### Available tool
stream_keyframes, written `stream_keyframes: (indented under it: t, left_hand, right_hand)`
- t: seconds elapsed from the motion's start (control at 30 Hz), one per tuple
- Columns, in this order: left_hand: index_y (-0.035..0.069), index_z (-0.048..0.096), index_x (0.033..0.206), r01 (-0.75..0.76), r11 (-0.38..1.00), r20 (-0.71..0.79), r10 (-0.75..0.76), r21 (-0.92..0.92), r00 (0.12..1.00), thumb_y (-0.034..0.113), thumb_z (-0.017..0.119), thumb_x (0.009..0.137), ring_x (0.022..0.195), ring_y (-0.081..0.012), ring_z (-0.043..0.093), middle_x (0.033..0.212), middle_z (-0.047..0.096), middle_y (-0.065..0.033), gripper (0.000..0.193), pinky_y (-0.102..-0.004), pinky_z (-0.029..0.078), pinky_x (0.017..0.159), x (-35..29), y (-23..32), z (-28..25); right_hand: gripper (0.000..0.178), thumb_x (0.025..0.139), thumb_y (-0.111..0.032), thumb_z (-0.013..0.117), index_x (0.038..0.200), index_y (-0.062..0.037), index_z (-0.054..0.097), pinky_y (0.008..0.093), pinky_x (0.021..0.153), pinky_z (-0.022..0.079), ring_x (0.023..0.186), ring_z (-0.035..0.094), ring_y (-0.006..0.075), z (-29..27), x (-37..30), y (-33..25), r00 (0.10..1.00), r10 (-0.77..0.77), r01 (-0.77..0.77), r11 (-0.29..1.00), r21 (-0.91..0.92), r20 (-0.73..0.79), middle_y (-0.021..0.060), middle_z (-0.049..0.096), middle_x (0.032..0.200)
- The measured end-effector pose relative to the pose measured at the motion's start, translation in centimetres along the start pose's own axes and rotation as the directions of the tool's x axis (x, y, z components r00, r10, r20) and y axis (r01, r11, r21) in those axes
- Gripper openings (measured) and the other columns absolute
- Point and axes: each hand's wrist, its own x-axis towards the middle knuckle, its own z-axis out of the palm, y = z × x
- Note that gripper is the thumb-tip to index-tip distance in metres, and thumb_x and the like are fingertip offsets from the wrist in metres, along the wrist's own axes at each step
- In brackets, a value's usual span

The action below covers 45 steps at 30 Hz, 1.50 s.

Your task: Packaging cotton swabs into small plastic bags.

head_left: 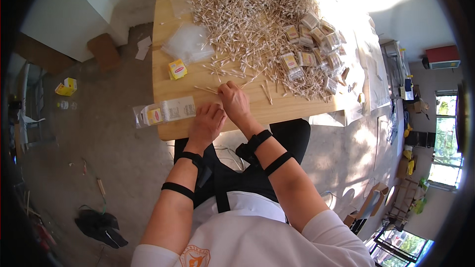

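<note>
Yellow-labelled packet [167, 111] beside left hand [207, 124]

We see a filled clear packet [170, 111] of cotton swabs lying flat at the table's near left edge, its yellow-labelled end hanging over the side, its other end against our left hand. A few loose swabs [208, 89] lie side by side, pointing left, at our right fingertips. Behind them spreads a big tangled heap of swabs [247, 15], white-tipped with pale sticks.
</note>
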Motion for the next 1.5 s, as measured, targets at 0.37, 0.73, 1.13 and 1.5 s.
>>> stream_keyframes:
  t: [0.37, 0.73, 1.13, 1.5]
  left_hand:
    - [0.007, 0.058, 0.101, 0.016, 1.000, -0.010, -0.016, 0.026, 1.000, 0.016, 0.068, 0.086, 0.105, -0.0337, 0.054, 0.106, 0.056, -0.0116, 0.021, -0.0465, 0.044, 0.092, -0.3, -0.2, 0.4]
    - [0.007, 0.057, 0.125, 0.038, 0.994, -0.001, -0.039, 0.100, 0.999, 0.026, 0.069, 0.086, 0.125, -0.0251, 0.046, 0.127, 0.052, -0.0055, 0.045, -0.0516, 0.031, 0.114, 0.5, 0.6, -1.0]
    - [0.010, 0.058, 0.123, 0.037, 0.996, 0.078, -0.043, 0.082, 0.996, 0.024, 0.070, 0.084, 0.115, -0.0269, 0.050, 0.120, 0.055, -0.0059, 0.043, -0.0479, 0.036, 0.108, -0.1, 0.4, -0.5]
    - [0.009, 0.055, 0.128, 0.061, 0.998, 0.073, -0.063, 0.033, 0.995, 0.020, 0.069, 0.085, 0.119, -0.0294, 0.049, 0.127, 0.053, -0.0072, 0.047, -0.0482, 0.037, 0.106, 0.1, 0.4, -0.4]
  right_hand:
    - [0.004, 0.086, -0.011, 0.064, 0.085, -0.0073, 0.064, 0.0407, 0.073, 0.053, 0.088, 0.064, 0.0311, 0.7, 1.9, -0.9, 0.991, -0.124, 0.116, 0.986, 0.121, 0.055, 0.0094, 0.060, 0.090]
    - [0.013, 0.083, -0.009, 0.068, 0.095, -0.0083, 0.064, 0.0422, 0.067, 0.053, 0.088, 0.065, 0.0309, -3.4, -4.2, 2.6, 0.988, -0.142, 0.134, 0.981, 0.138, 0.052, 0.0087, 0.062, 0.092]
    - [0.018, 0.084, -0.022, 0.071, 0.086, -0.0052, 0.066, 0.0455, 0.071, 0.051, 0.088, 0.064, 0.0356, -4.4, -0.7, 3.2, 0.987, -0.016, 0.011, 1.000, 0.029, 0.162, 0.0125, 0.062, 0.093]
    - [0.014, 0.086, -0.019, 0.071, 0.090, -0.0065, 0.068, 0.0445, 0.073, 0.052, 0.090, 0.064, 0.0335, -5.1, -1.4, 3.6, 0.987, -0.162, 0.158, 0.976, 0.150, 0.010, 0.0111, 0.063, 0.090]
